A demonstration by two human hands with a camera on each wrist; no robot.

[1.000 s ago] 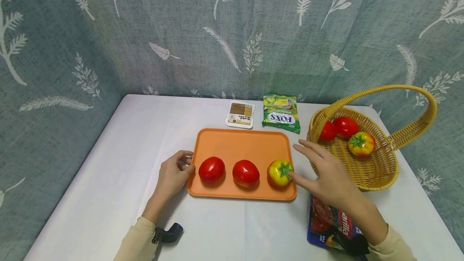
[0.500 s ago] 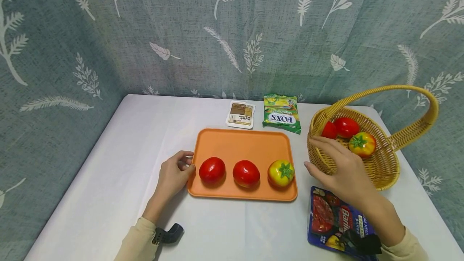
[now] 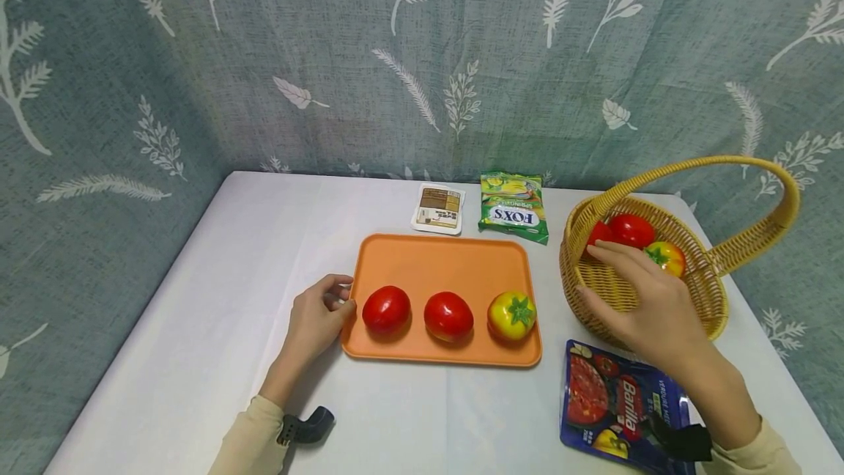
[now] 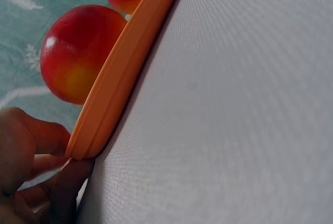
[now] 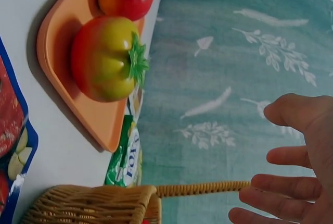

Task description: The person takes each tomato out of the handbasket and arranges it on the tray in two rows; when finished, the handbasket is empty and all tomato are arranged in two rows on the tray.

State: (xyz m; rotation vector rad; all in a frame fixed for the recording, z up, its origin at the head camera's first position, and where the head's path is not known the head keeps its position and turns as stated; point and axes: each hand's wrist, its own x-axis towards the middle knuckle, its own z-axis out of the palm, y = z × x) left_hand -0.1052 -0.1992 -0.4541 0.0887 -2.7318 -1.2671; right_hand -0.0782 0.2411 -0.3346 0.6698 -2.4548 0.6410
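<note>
My left hand [image 3: 319,317] grips the left rim of an orange tray [image 3: 428,262], thumb and fingers at its edge in the left wrist view. Along the front of the tray lie two smooth red fruits [image 3: 386,311] and a yellow-green tomato [image 3: 511,316] with a green calyx. Over the wicker basket [image 3: 572,292] hovers my right hand [image 3: 659,310], fingers spread and nothing in them. Inside the basket sit two red fruits [image 3: 631,230] and a red-yellow tomato [image 3: 671,258], which my right hand partly covers.
A blue Barilla pouch [image 3: 587,394] lies in front of the basket, partly under my right forearm. Behind the tray are a green Fox's candy bag [image 3: 513,207] and a small white-brown packet [image 3: 438,209]. The basket's tall handle [image 3: 725,160] arches up at the right.
My right hand has moved away from the yellow-green tomato on the tray, rightward to above the basket. The left hand stays at the tray's rim.
</note>
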